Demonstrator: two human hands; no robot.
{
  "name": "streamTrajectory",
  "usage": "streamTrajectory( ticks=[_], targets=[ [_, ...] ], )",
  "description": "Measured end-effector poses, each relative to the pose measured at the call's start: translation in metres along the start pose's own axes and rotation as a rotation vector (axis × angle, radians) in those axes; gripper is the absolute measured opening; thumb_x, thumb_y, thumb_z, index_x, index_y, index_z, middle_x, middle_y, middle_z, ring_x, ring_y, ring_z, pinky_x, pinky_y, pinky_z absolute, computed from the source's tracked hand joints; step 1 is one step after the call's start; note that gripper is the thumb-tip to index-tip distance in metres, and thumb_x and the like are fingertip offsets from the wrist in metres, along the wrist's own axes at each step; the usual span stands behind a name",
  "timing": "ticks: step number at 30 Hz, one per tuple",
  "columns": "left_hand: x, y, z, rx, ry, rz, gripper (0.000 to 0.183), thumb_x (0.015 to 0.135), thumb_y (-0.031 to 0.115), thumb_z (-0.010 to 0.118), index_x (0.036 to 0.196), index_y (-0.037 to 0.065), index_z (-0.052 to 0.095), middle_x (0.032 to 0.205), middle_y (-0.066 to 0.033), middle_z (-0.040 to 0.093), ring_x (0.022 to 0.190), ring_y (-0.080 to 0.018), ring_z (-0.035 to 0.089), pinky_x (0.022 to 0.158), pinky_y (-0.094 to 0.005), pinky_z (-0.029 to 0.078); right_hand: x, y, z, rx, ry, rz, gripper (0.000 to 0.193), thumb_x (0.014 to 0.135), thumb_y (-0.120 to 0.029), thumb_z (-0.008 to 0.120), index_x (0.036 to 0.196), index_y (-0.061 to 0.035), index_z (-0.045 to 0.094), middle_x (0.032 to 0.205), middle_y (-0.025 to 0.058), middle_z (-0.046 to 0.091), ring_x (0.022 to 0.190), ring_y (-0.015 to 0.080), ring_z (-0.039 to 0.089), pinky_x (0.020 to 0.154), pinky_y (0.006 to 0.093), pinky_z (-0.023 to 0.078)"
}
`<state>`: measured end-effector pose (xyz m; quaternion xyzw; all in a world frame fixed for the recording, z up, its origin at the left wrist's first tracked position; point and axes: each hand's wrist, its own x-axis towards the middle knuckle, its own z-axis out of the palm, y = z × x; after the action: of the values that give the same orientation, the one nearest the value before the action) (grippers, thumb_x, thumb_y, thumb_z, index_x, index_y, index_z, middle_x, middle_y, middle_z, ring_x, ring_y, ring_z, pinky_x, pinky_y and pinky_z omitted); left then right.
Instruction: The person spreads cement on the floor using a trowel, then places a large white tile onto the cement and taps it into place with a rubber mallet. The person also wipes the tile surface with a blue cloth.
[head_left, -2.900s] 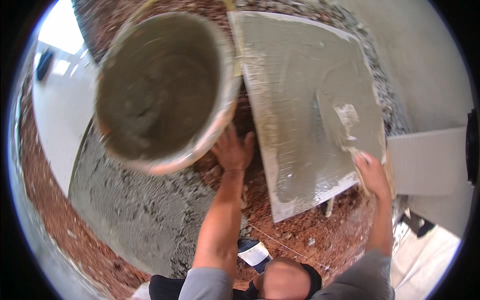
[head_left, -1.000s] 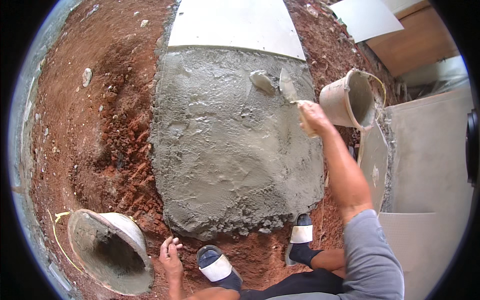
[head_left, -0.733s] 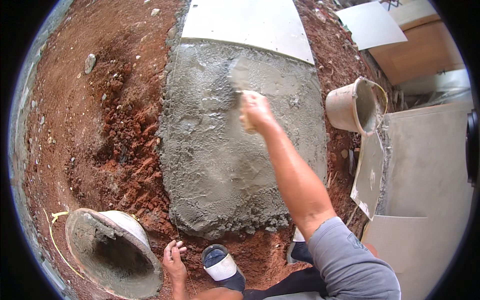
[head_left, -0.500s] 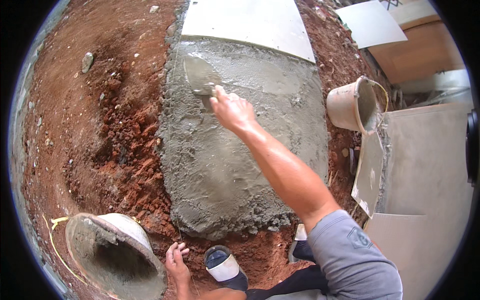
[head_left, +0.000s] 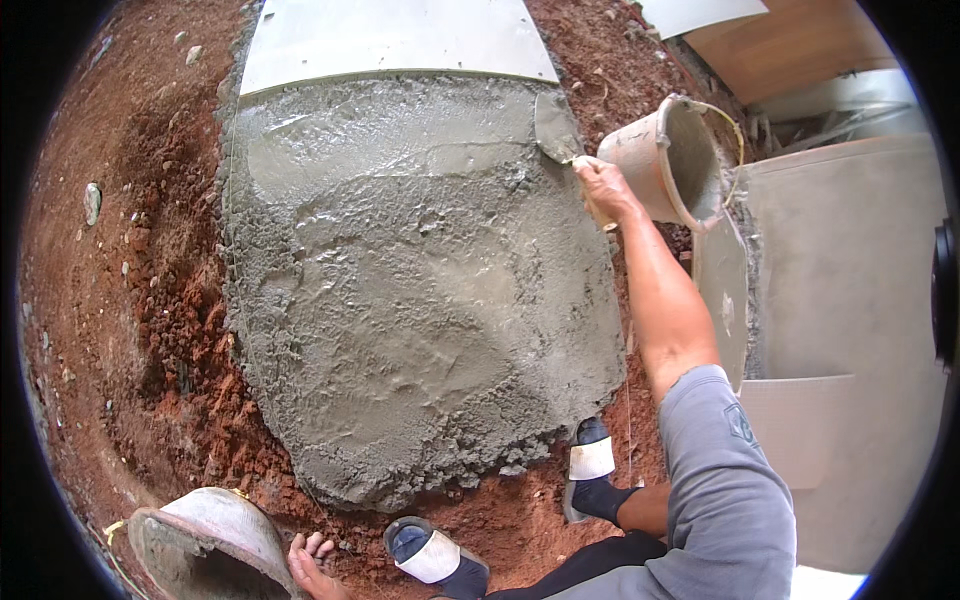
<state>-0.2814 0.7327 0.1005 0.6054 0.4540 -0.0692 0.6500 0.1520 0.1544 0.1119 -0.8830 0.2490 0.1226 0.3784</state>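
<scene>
My right hand is closed around the handle of a trowel. The blade lies flat on the wet cement, at the far right edge of the slab, close to a white bucket. My left hand is low at the lower left, beside the rim of a tilted, cement-smeared bucket. Its fingers are loosely bent and apart, with nothing visible in them. The far strip of cement is smoothed and shiny, while the near part is rough and lumpy.
A white board borders the slab's far end. The white bucket with a yellow handle lies tipped at the right, by a pale panel. Red soil with stones runs along the left. My sandalled feet stand at the near edge.
My right hand has swept the trowel from the slab's far left across to its far right edge. The view has shifted, and my left hand now appears nearer the tilted bucket.
</scene>
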Motion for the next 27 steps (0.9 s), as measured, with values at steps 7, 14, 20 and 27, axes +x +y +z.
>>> streamTrajectory(
  ticks=[7,14,20,27],
  targets=[
    [-0.006,0.01,0.014,0.021,0.085,0.063,0.043,0.102,0.032,0.041,0.131,0.0,0.043,0.105,-0.0136,0.064,0.082,-0.0182,0.064,0.075,-0.0299,0.05,-0.023,-0.093,0.069,-0.13,-0.302,-0.256,0.048,0.093,-0.043,0.056,0.128,-0.011,0.059,0.072,0.0048,0.056,0.058,0.0141,0.055,0.053,0.0348,0.049],
    [-0.017,0.008,0.02,-0.018,0.072,0.098,0.048,0.102,0.03,0.043,0.141,0.004,0.035,0.107,-0.0151,0.063,0.082,-0.0183,0.064,0.075,-0.0303,0.05,-0.058,-0.203,0.161,-0.497,-0.585,-0.371,0.063,0.09,-0.059,0.052,0.137,-0.0168,0.051,0.124,0.0181,0.061,0.094,0.0271,0.066,0.078,0.0442,0.059],
    [-0.02,0.009,0.016,-0.081,0.095,0.099,0.048,0.102,0.027,0.04,0.143,0.004,0.03,0.109,-0.0162,0.062,0.086,-0.0183,0.062,0.08,-0.0326,0.049,-0.14,-0.119,0.164,-0.594,-0.861,-0.763,0.04,0.096,-0.037,0.054,0.132,-0.0194,0.056,0.125,0.0101,0.062,0.089,0.0208,0.07,0.077,0.0379,0.06],
    [-0.018,0.007,0.019,-0.069,0.081,0.139,0.049,0.101,0.027,0.042,0.141,0.001,0.031,0.107,-0.0173,0.063,0.085,-0.0191,0.062,0.082,-0.032,0.047,-0.275,-0.001,0.115,-0.788,-0.704,-0.924,0.045,0.087,-0.037,0.066,0.13,-0.0296,0.055,0.068,0.0077,0.059,0.054,0.0217,0.063,0.046,0.0365,0.053]
  ],
)
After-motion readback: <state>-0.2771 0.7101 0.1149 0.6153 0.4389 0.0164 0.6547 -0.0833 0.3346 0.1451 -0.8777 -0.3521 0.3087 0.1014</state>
